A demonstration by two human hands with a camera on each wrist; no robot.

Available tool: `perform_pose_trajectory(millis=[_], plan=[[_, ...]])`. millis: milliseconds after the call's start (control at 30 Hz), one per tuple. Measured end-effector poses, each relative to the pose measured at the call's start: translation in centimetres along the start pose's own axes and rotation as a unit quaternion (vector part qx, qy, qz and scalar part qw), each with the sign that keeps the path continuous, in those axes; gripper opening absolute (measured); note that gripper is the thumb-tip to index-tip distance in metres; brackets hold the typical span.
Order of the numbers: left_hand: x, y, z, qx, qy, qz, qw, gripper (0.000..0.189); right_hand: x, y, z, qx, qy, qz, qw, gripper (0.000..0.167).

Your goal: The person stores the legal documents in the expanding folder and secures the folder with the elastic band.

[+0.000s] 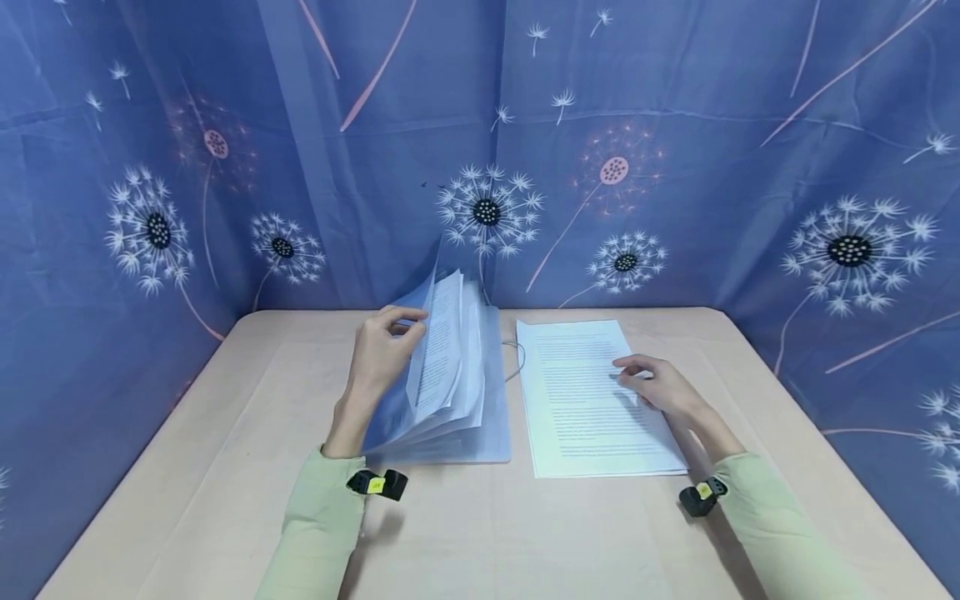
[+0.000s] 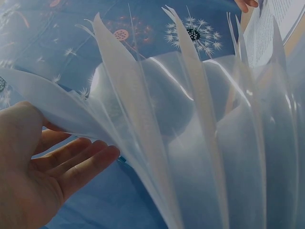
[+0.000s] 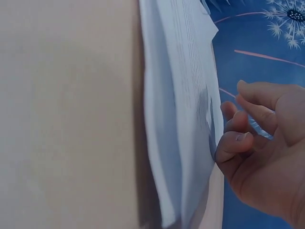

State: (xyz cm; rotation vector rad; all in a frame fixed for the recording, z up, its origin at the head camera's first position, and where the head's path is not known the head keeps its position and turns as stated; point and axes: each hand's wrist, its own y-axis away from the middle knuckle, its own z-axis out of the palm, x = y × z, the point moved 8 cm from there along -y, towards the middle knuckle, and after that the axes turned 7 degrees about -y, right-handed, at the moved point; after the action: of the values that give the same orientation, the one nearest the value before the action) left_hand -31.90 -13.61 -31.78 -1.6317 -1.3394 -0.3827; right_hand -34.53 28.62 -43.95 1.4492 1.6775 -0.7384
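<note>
A blue display book [image 1: 498, 417] lies opened on the left part of the table, its clear pockets [image 2: 238, 138] with papers inside fanned upright. My left hand [image 1: 381, 350] is at the book's left side and pinches the edge of a pocket leaf [image 2: 52, 98], thumb hidden behind it in the left wrist view. To the right lies a stack of printed sheets [image 1: 585, 400]. Over its right edge hovers my right hand [image 1: 663, 387], fingers loosely bent with nothing between them. In the right wrist view, the sheets' edges [image 3: 164, 119] stand slightly apart beside the fingers.
The table [image 1: 480, 533] has a pale cover. A blue curtain [image 1: 420, 192] with dandelion prints hangs along its back and both sides. A thin cord loop [image 1: 519, 358] sticks out from the book's right edge towards the sheets.
</note>
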Motion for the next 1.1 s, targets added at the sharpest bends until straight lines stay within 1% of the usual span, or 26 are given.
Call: perform_pose_trajectory(millis=[67,200,400,600,733,900,1100], plan=[[0.0,0.0,-0.1,0.0,-0.001,0.0,1.0,0.023,0.1,-0.1,-0.1,0.001,0.008,0.001,1.0,0.043],[0.0,0.0,-0.1,0.002,-0.002,0.001,1.0,0.022,0.2,-0.3,-0.5,0.007,0.04,-0.003,0.9992,0.044],[0.1,0.0,-0.1,0.003,-0.001,0.005,1.0,0.023,-0.1,-0.1,-1.0,0.013,0.076,-0.019,0.9969,0.053],[0.0,-0.1,-0.1,0.003,-0.002,0.001,1.0,0.023,0.0,-0.1,-1.2,0.01,0.093,-0.033,0.9951,0.061],[0.0,0.0,0.0,0.002,-0.002,0.0,1.0,0.024,0.4,0.0,-1.4,0.006,0.095,-0.029,0.9951,0.066],[-0.1,-0.1,0.0,0.002,-0.001,0.001,1.0,0.023,0.4,0.1,-1.8,0.007,0.105,-0.042,0.9936,0.07],[-0.1,-0.1,0.0,0.001,0.002,0.001,1.0,0.023,0.7,0.3,-1.7,0.002,0.122,-0.031,0.992,0.076]])
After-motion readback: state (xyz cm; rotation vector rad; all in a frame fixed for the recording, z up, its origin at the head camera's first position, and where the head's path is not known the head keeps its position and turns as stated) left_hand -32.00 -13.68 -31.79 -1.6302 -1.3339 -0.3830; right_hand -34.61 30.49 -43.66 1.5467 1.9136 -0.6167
